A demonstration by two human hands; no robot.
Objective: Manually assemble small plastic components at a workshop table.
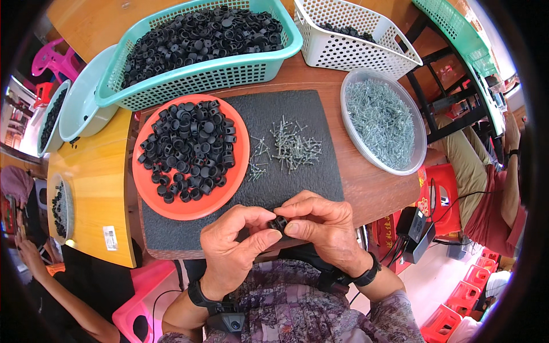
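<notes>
My left hand [235,233] and my right hand [327,227] meet at the near edge of the black mat [317,177]. Between their fingertips is a small round black plastic cap [278,223], pinched from both sides. Whether a screw sits in it or in the right fingers is hidden. Just beyond my left hand, an orange-red plate [189,212] carries a heap of similar black caps [194,146]. Right of the plate, a loose pile of silvery screws [296,147] lies on the mat, with a few strays toward the plate.
A teal basket [200,80] full of black caps stands at the back, beside a white basket [343,54] holding some more. At the right is a clear tub [416,157] of screws. Green basins [86,123] stand far left. Other people [63,303] sit on both sides.
</notes>
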